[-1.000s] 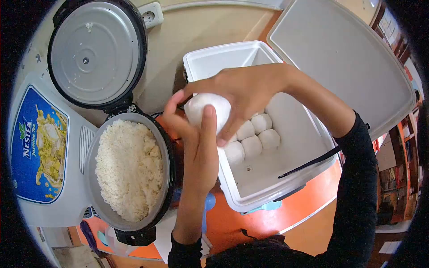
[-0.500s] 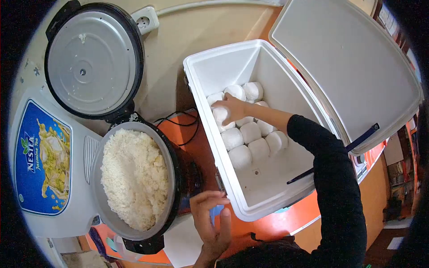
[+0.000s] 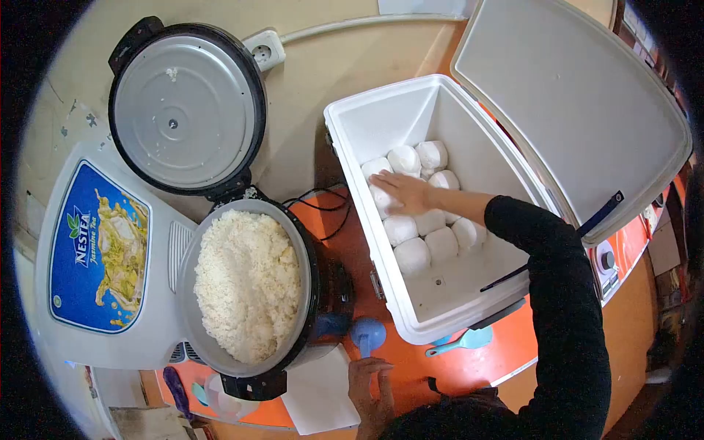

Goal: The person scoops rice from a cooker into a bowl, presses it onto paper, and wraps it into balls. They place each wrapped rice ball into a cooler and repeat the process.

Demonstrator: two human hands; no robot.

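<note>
Right hand (image 3: 405,193), left hand (image 3: 372,397) released, we should lightly pat round white bundle (image 3: 380,200) inside white plastic box (image 3: 392,117), nine o'clock.

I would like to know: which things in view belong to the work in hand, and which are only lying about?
Likely in use:
- white bundles, under the right hand
- white box holding them
- rice in the open pot
- blue scoop, near the left hand

Probably just lying about:
- Nestea-labelled unit
- turquoise utensil beside the box
- purple object
</note>
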